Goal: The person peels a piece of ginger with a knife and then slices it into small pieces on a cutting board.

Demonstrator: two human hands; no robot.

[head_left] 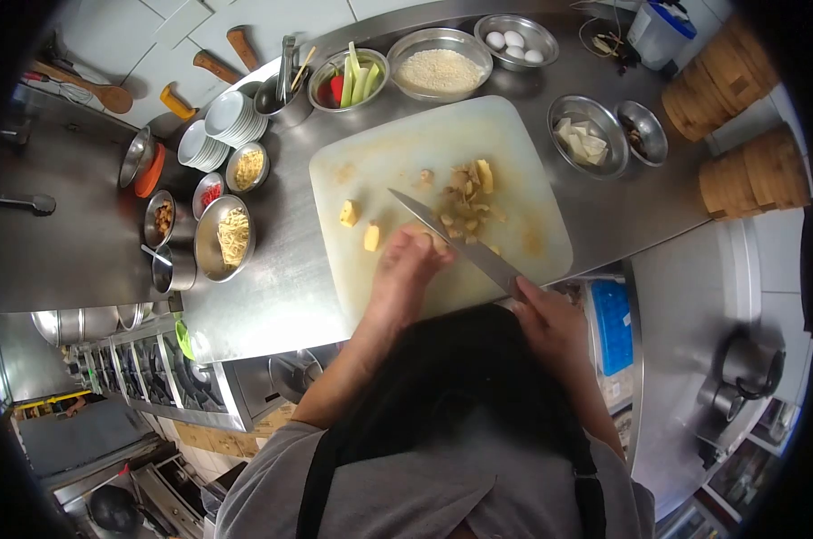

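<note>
A large kitchen knife (471, 252) is gripped by the handle in my right hand (550, 325), its blade slanting up and left over the white cutting board (335, 287). My left hand (410, 268) is closed at the blade's edge, fingers pinched around a pale piece of ginger (432, 241) that is mostly hidden. Left of the blade lie two yellow peeled ginger pieces, one ginger chunk (348, 213) and another ginger chunk (371, 237). Beyond the knife is a heap of brown ginger peelings (466, 199), with a longer yellow strip (486, 176) at its far side.
Behind the board stand a bowl of cut vegetables (360, 83), a bowl of pale crumbs (439, 70) and a bowl of eggs (514, 43). To the right are a bowl of white slices (583, 142) and bamboo steamers (752, 180). Shredded food fills a bowl (232, 238) at left.
</note>
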